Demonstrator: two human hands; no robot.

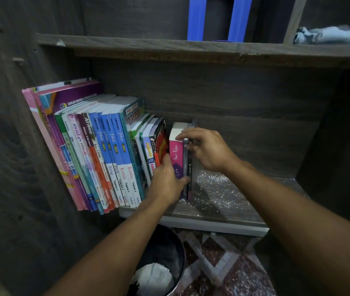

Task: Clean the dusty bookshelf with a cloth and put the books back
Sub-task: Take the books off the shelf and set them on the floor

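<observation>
The pink book stands upright on the shelf at centre, long axis vertical and spine outward. Thin dark books touch its 3 o'clock side, and the leaning row of books is at 9 o'clock. The left hand grips its lower spine; the right hand pinches the tops. The cloth lies at 1 o'clock. At 6 o'clock, the bin holds crumpled white paper.

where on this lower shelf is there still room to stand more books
Bare board runs from the small books, gripped by left hand and right hand, to the right side wall; white specks litter it. Left of them, leaning textbooks crowd it.
</observation>
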